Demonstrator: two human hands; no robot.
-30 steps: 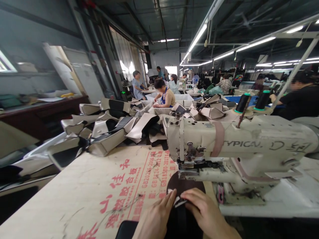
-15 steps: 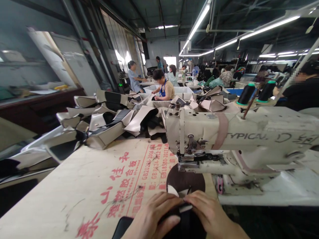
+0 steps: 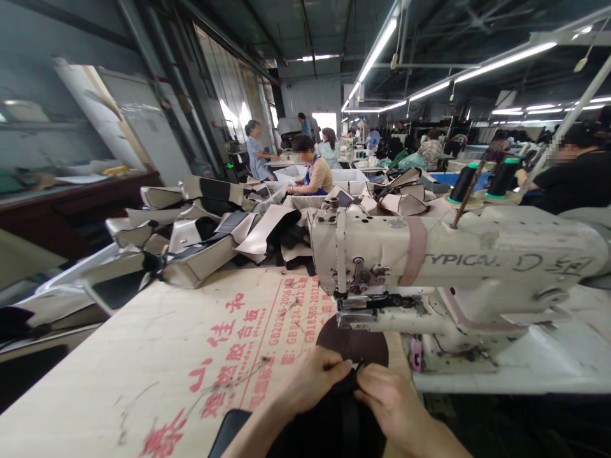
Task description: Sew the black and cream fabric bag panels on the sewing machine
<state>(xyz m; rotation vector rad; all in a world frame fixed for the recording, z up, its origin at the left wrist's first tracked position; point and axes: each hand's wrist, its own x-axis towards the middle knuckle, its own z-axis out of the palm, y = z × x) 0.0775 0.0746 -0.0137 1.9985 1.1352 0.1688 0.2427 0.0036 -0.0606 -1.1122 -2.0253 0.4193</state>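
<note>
Both my hands pinch the far edge of a dark fabric piece (image 3: 341, 420) at the bottom centre of the head view. My left hand (image 3: 312, 380) curls its fingers over that edge, and my right hand (image 3: 386, 397) grips it from the right. The two hands meet just in front of a dark round patch (image 3: 353, 342) on the table. A cream sewing machine (image 3: 458, 267) marked TYPICAL stands right behind, its needle head (image 3: 356, 299) above the patch.
The table is a plywood board (image 3: 191, 343) with red printed characters. Beige and black sewn pieces (image 3: 205, 235) pile up at its far end. Two black thread cones (image 3: 482, 181) stand behind the machine. Other people sit at tables farther back and at the right.
My left hand has gone from flat on the fabric to curled over its edge. Both hands have drawn closer together, and the white strip that showed between them is hidden.
</note>
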